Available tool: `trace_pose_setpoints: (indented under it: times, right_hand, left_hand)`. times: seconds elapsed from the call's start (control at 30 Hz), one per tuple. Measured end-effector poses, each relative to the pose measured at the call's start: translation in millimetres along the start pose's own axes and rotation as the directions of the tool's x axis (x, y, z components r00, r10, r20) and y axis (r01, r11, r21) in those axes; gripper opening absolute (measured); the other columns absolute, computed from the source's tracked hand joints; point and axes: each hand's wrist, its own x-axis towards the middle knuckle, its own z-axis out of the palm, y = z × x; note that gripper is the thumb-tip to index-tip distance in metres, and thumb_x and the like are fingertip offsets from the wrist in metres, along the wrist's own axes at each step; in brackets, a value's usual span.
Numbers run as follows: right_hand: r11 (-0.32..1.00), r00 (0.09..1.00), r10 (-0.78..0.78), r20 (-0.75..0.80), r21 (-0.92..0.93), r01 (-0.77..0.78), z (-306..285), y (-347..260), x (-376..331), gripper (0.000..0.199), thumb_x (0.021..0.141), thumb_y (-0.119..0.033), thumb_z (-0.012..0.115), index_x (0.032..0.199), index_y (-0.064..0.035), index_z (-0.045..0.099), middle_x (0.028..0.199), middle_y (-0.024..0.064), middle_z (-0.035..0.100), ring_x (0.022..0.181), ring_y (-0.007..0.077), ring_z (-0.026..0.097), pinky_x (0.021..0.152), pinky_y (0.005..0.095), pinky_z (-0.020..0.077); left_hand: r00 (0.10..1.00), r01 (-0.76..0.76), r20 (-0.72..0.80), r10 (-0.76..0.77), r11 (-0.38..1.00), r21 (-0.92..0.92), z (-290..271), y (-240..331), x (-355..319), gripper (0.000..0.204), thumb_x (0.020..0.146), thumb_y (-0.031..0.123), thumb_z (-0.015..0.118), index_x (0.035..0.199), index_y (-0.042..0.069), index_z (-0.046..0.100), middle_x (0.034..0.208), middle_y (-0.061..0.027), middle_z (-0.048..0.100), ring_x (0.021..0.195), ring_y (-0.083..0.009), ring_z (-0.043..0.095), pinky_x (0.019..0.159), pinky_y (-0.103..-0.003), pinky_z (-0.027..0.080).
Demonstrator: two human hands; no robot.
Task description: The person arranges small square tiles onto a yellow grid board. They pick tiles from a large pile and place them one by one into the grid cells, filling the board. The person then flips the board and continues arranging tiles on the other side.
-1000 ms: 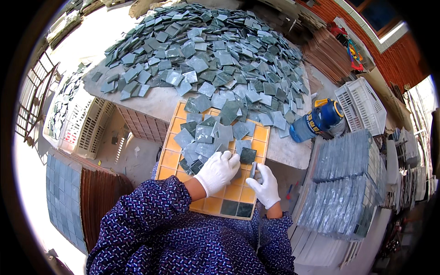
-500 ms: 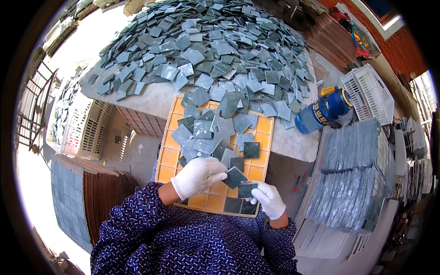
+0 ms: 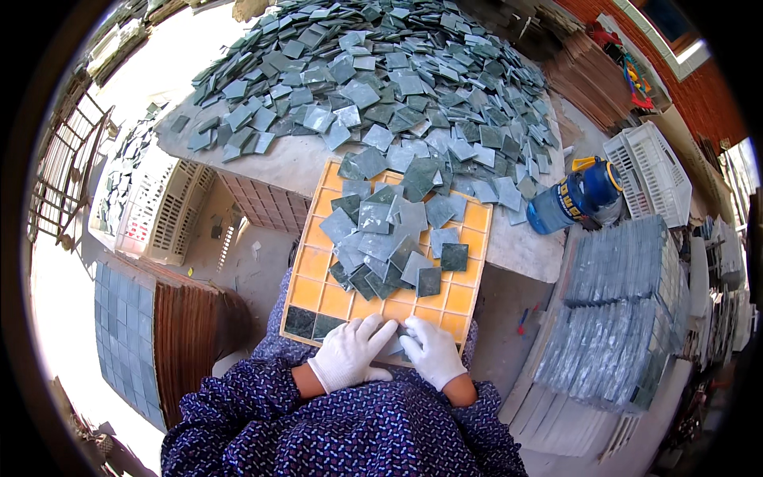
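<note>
Head view: your gloved left hand [image 3: 350, 354] and right hand [image 3: 431, 352] meet at lower centre, each grip pinched on one grey tile [image 3: 393, 343] at the yellow tray's [image 3: 318, 298] near edge.

Two gloved hands, left hand [image 3: 350, 352], right hand [image 3: 432, 350], one yellow grid tray [image 3: 334, 298], one blue bottle [image 3: 576, 195], two white crates [image 3: 653, 173] [image 3: 167, 211], one desk [image 3: 278, 163], loose green tiles [image 3: 397, 87] too many to count, two seated tiles [image 3: 300, 320] at the tray's near left corner.
</note>
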Motion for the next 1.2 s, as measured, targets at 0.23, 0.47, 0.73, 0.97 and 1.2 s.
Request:
trace_pose_setpoints:
  times: [0.23, 0.47, 0.73, 0.97, 1.2]
  right_hand:
    - [0.998, 0.994, -0.046, -0.094, 0.049, 0.051, -6.8, -4.7, -8.3, 0.023, 0.089, -0.018, 0.056, 0.108, -0.0055, 0.06, 0.098, 0.0175, 0.067, 0.092, 0.0352, 0.064, 0.079, 0.041, 0.0499]
    - [0.976, 0.983, -0.181, -0.022, -0.126, 0.177, 5.1, 8.7, -3.5, 0.024, 0.085, -0.019, 0.062, 0.106, -0.0077, 0.061, 0.103, 0.0138, 0.06, 0.093, 0.033, 0.061, 0.081, 0.0406, 0.0495]
    - [0.89, 0.949, -0.313, 0.036, -0.338, 0.307, 10.2, 9.9, -14.2, 0.044, 0.075, -0.02, 0.073, 0.115, -0.0087, 0.059, 0.11, 0.0114, 0.055, 0.1, 0.0302, 0.059, 0.084, 0.0395, 0.0491]
    - [0.871, 0.942, -0.334, 0.041, -0.369, 0.325, 17.9, 6.4, -16.1, 0.049, 0.074, -0.019, 0.073, 0.119, -0.0077, 0.057, 0.113, 0.0126, 0.052, 0.1, 0.0295, 0.059, 0.085, 0.0389, 0.0492]
    - [0.96, 0.96, -0.264, 0.096, -0.074, 0.271, 12.4, 6.7, -7.5, 0.046, 0.08, -0.02, 0.07, 0.121, -0.0062, 0.055, 0.114, 0.0155, 0.055, 0.094, 0.0326, 0.061, 0.08, 0.0423, 0.0505]
  left_hand:
    - [0.979, 0.174, -0.053, -0.194, 0.949, -0.263, -2.2, -17.8, -5.0, 0.047, 0.084, 0.015, 0.061, 0.129, 0.006, 0.049, 0.093, -0.0195, 0.064, 0.081, -0.034, 0.065, 0.07, -0.041, 0.053]
    - [0.974, 0.221, 0.085, -0.209, 0.959, -0.18, -31.2, -31.5, -9.9, 0.054, 0.075, 0.018, 0.072, 0.124, 0.005, 0.054, 0.111, -0.0183, 0.052, 0.095, -0.0367, 0.06, 0.081, -0.041, 0.051]
    - [0.992, 0.109, 0.055, -0.112, 0.992, 0.059, -17.6, -24.6, -12.6, 0.06, 0.069, 0.023, 0.076, 0.123, 0.009, 0.055, 0.115, -0.0151, 0.047, 0.102, -0.0324, 0.057, 0.084, -0.041, 0.049]
    - [0.993, 0.093, 0.069, -0.095, 0.995, 0.039, -5.4, -25.7, -20.8, 0.052, 0.073, 0.018, 0.072, 0.121, 0.009, 0.055, 0.113, -0.0134, 0.048, 0.103, -0.0312, 0.056, 0.085, -0.04, 0.049]
    - [0.985, 0.077, 0.16, -0.069, 0.996, -0.04, -13.6, -26.3, -9.7, 0.05, 0.073, 0.017, 0.071, 0.119, 0.007, 0.054, 0.113, -0.0114, 0.05, 0.1, -0.0296, 0.056, 0.084, -0.038, 0.049]
